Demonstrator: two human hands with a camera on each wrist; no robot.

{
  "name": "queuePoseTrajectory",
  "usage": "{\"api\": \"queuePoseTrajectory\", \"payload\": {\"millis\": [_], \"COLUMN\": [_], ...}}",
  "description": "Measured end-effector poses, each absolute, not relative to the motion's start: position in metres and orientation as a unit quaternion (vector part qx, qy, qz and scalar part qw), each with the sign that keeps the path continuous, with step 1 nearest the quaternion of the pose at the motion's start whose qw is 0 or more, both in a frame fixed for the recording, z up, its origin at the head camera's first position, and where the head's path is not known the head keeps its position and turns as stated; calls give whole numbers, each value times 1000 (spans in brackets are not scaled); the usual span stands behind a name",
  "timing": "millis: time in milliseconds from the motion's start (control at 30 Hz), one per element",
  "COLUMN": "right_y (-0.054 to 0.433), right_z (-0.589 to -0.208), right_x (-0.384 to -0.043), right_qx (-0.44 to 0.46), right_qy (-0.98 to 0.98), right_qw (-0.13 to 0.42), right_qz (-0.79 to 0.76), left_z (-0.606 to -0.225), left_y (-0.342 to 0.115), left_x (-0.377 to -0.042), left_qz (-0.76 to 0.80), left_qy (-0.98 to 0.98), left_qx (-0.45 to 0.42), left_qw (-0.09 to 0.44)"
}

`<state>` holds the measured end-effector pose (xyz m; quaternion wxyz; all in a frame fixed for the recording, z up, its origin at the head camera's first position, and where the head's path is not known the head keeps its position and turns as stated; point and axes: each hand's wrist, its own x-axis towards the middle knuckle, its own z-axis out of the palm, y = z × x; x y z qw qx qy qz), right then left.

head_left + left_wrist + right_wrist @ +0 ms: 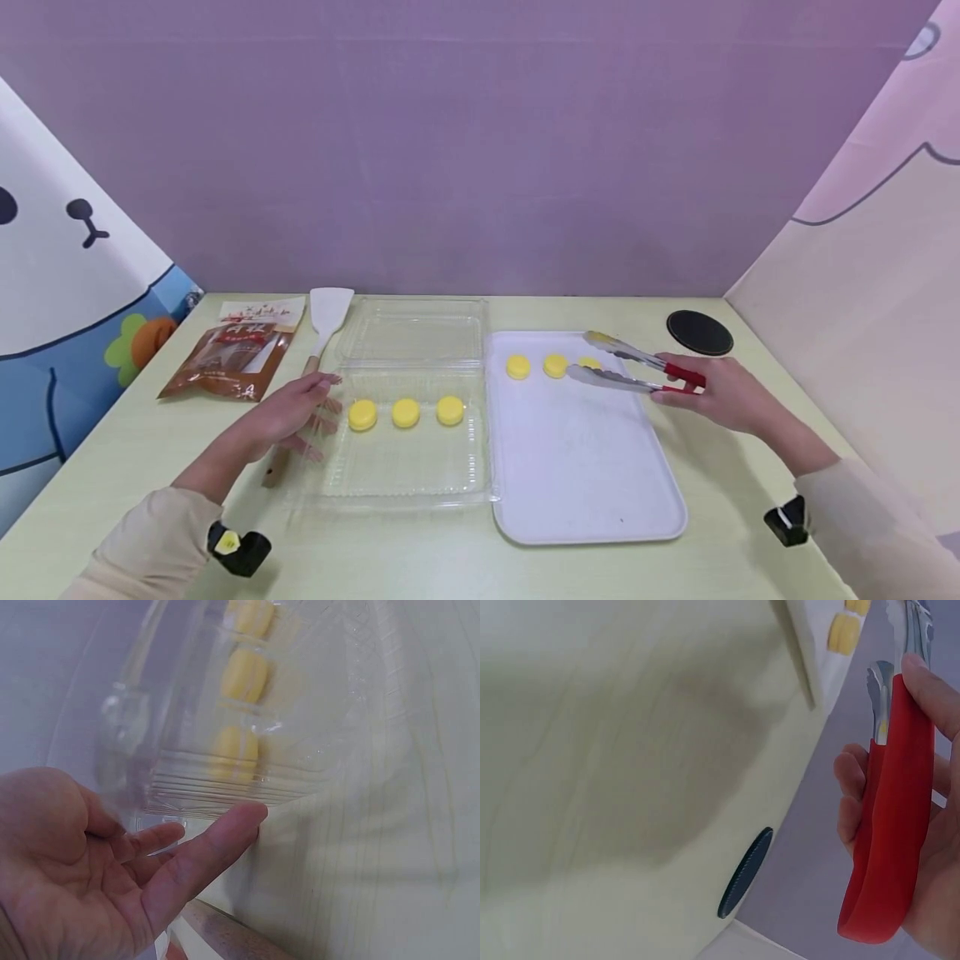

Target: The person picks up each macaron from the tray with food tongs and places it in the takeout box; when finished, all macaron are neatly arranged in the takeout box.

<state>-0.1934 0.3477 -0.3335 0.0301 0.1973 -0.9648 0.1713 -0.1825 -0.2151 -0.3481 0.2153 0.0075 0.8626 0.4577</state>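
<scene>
My right hand [723, 396] grips a pair of tongs [900, 802] by its red handles. Their metal arms are spread over the white tray [577, 475], near the rightmost of three yellow macarons [555, 365] in a row at its far end; one arm partly covers that macaron. At the left side of a clear plastic container [405, 475] is my left hand [288, 412], fingers extended along its wall. Whether they touch it is hard to tell. Inside the container, whose lid [416, 329] lies folded back, stand three more yellow macarons [406, 412] in a row.
A white spatula [330, 310] with a wooden handle lies left of the container, its handle partly behind my left hand. Farther left is a brown food packet [236, 354]. A round black coaster [699, 332] sits at the back right, beyond the tray.
</scene>
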Motion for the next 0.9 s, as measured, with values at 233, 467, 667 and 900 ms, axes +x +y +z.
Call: {"api": "queuePoseTrajectory", "payload": {"millis": [233, 467, 667, 900], "right_y": [353, 356, 355, 355], "right_z": [-344, -353, -356, -359], "right_x": [-196, -200, -200, -197], "right_qx": [173, 172, 168, 159], "right_qy": [-969, -971, -972, -971], "right_qw": [8, 8, 11, 15], "right_qz": [173, 164, 163, 178], "left_z": [-348, -349, -350, -350], "left_y": [-214, -215, -215, -215], "left_x": [-181, -181, -181, -181], "left_qz": [465, 467, 473, 473], "left_qy": [859, 858, 856, 855], "left_qx": [8, 12, 14, 11], "left_qw": [214, 211, 210, 211]}}
